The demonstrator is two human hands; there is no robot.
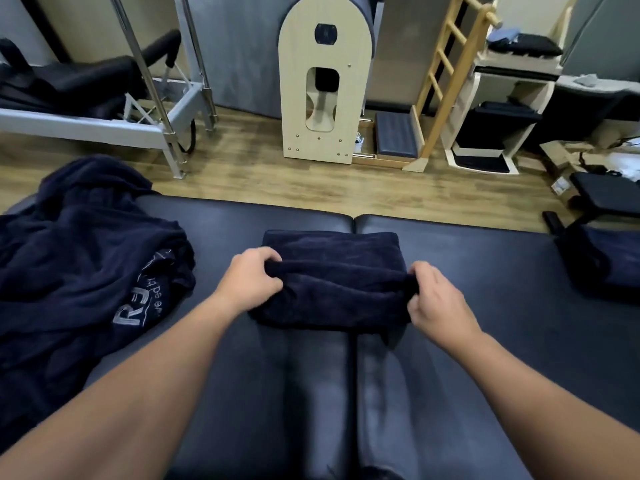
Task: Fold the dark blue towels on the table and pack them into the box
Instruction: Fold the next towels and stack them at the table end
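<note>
A dark blue towel [329, 271], folded into a thick rectangle, lies in the middle of the padded black table [467, 341]. My left hand [251, 277] grips the fold at its left edge, fingers curled round the cloth. At the right edge my right hand [436, 299] pinches the same fold. A heap of unfolded dark blue towels [79, 258] with pale lettering covers the table's left side. At the right edge of the view sits a dark box [606, 261] with dark blue cloth in it.
Beyond the table's far edge runs wooden floor [277, 174]. On it stand a pale wooden barrel unit [323, 98], a wooden ladder frame [450, 74], a metal-framed bed [104, 123] at the left, and a cardboard box [561, 168] at the right.
</note>
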